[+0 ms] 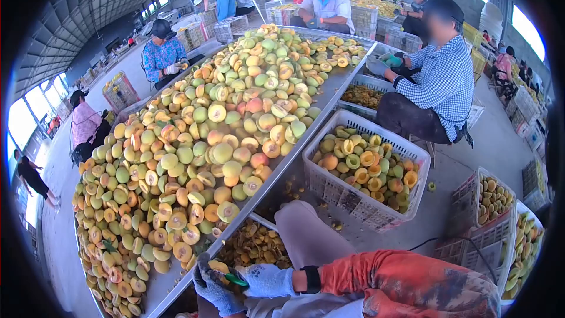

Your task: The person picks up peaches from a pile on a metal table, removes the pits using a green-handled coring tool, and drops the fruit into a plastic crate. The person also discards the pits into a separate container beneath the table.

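Note:
Close to the table's metal edge, my left hand (213, 287), in a grey-blue knit glove with dark fingertips, grips a yellow peach piece (219, 267). My right hand (268, 281), in a similar glove, is closed on a small green-handled tool (236, 280) that points at the fruit; its working end is hidden. Just beyond both hands, a bin of peach pits and scraps (253, 244) sits below the edge. Yellow-green peaches (203, 147), many of them halved, are heaped on the metal table (309, 122).
To the right stands a white crate (365, 200) of pitted peach halves. More full crates (494, 200) are stacked at far right, with a dark cable (471, 240) nearby. A person in a checked shirt (438, 76) sits along the same edge; others work around the hall.

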Tool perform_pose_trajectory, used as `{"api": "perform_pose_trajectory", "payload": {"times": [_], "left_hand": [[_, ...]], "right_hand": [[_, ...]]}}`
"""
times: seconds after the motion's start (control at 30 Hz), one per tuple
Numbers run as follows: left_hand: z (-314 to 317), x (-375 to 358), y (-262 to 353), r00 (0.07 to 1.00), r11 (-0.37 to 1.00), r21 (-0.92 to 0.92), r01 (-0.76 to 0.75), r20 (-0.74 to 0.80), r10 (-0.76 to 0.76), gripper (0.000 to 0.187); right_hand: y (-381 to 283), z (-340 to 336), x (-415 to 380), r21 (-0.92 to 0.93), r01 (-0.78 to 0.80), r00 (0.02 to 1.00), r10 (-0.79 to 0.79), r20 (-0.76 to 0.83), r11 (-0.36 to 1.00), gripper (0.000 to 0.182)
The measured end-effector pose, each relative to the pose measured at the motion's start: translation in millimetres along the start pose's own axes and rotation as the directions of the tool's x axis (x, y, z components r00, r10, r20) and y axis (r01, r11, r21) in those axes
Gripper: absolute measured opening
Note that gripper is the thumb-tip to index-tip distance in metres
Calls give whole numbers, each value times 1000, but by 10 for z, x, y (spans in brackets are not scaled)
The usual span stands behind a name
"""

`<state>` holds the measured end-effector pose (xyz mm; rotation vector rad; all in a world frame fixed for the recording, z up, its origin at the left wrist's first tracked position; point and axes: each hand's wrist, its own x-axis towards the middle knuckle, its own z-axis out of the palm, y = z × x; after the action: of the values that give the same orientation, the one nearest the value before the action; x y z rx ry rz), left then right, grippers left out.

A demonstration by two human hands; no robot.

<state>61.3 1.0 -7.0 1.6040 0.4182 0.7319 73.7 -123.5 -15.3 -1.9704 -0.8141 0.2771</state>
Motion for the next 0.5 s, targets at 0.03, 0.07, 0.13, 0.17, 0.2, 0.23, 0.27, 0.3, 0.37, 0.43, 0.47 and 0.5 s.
{"api": "perform_pose_trajectory", "payload": {"times": [0.03,0.07,0.13,0.17,0.2,0.23,0.27,0.3,0.37,0.43,0.47,0.5], "left_hand": [[-18,2,-18,1000,1000,-11,0,13,0,31],[-65,5,-12,998,999,-23,45,41,-44,35],[-62,-11,-4,990,983,-131,128,79,-119,36],[-54,-32,63,989,982,-132,131,88,-120,36],[-78,-65,148,985,995,47,93,138,-99,35],[-101,-79,225,978,974,222,38,194,-83,35],[-79,-71,297,970,926,334,-177,218,107,40],[-56,-73,344,969,927,331,-177,225,105,40],[-30,-82,405,989,972,218,-87,140,57,36],[-83,-22,310,984,955,267,-132,154,93,33],[-186,65,117,891,772,450,-450,289,350,34],[-226,130,15,709,460,545,-701,467,528,35]], "right_hand": [[29,2,4,215,13,999,-20,30,977,30],[-249,-323,14,423,-374,896,205,394,825,26],[-112,-162,27,427,-430,873,246,422,795,25],[-49,-63,47,429,-478,846,272,459,766,23],[14,12,50,383,-445,861,270,431,810,25],[10,-5,73,386,-445,863,273,424,808,25],[1,-29,92,456,-470,837,217,503,756,26],[-18,-49,86,517,-501,804,151,575,695,27],[-48,-1,-22,756,-516,854,172,491,403,15],[84,22,26,712,-391,903,93,419,583,14],[167,72,41,715,-388,905,91,416,581,14],[260,135,58,697,-365,908,69,414,617,9]]}}
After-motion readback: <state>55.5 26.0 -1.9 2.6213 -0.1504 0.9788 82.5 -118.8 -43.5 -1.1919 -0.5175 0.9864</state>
